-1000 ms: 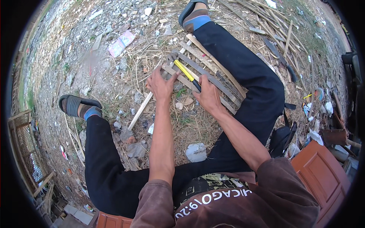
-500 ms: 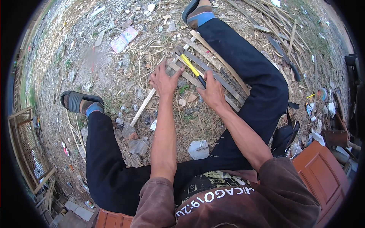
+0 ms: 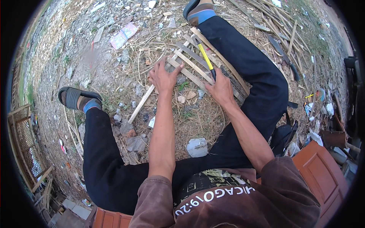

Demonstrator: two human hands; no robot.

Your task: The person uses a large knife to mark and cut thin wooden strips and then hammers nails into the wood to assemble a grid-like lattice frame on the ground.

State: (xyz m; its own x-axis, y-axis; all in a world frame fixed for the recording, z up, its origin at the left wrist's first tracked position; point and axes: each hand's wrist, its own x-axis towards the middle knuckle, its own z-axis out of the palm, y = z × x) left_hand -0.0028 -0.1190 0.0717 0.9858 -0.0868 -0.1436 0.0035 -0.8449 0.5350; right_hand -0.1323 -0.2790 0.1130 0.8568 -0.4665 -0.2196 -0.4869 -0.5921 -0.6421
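Observation:
My left hand (image 3: 164, 77) is curled around the crossing of pale wooden slats, its thumb on a slanted slat (image 3: 192, 78). Beneath that hand, a longer slat (image 3: 141, 103) runs down to the lower left on the ground. In my right hand (image 3: 221, 88) is a hammer with a yellow and black handle (image 3: 205, 57); its head points away from me, over the slats. The fingers of this hand also lie by the near end of the slanted slat; whether they grip it I cannot tell. Further slats (image 3: 224, 68) lie side by side along my right leg.
A long blade with a dark handle (image 3: 284, 57) lies beyond my right knee, beside a heap of thin wood strips (image 3: 266, 15). Stones, a whitish block (image 3: 197, 147) and a pinkish wrapper (image 3: 124, 36) litter the ground. Reddish-brown panels (image 3: 321, 178) are behind me.
The hammer has swung to the right and farther out, off the spot beside my left hand, uncovering the slats. My right hand has shifted slightly right; the left has stayed at the crossing.

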